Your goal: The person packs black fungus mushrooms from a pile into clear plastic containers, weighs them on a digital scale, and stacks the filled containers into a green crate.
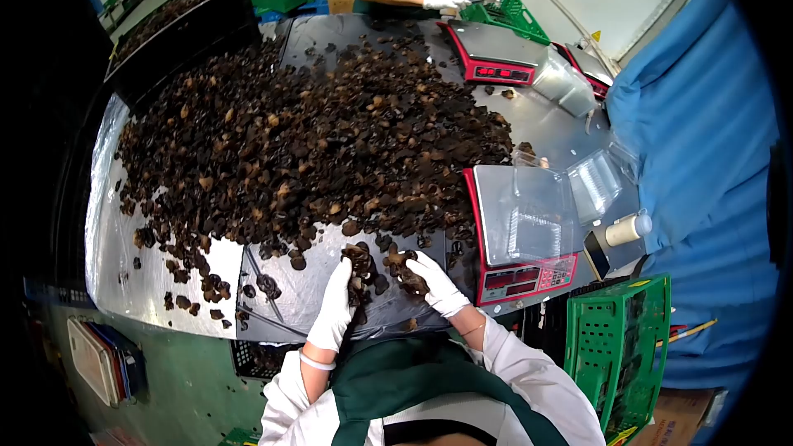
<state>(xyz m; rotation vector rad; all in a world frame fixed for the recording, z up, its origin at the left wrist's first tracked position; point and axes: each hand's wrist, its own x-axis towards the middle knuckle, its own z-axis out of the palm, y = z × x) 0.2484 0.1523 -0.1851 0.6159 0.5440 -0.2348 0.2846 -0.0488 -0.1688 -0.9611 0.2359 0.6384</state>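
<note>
My left hand (337, 301), in a white glove, is closed around a clump of dark wood ear mushrooms (358, 268) at the near edge of the table. Just to its right, my gloved right hand (436, 283) grips another brown clump of wood ear mushrooms (408, 274). Both clumps are held low over the metal tabletop, with a few loose pieces between them. Beyond my hands spreads a large pile of wood ear mushrooms (314, 140). A red scale (529, 272) stands to the right, with an open clear plastic box (537, 227) on its plate.
Across the table, a co-worker's gloved hands (446, 0) hold a clear box near another red scale (500, 66). Clear containers (566, 83) lie beside it. A phone (596, 254) and a white bottle (628, 230) are at the right edge. Green crates (615, 347) stand below right.
</note>
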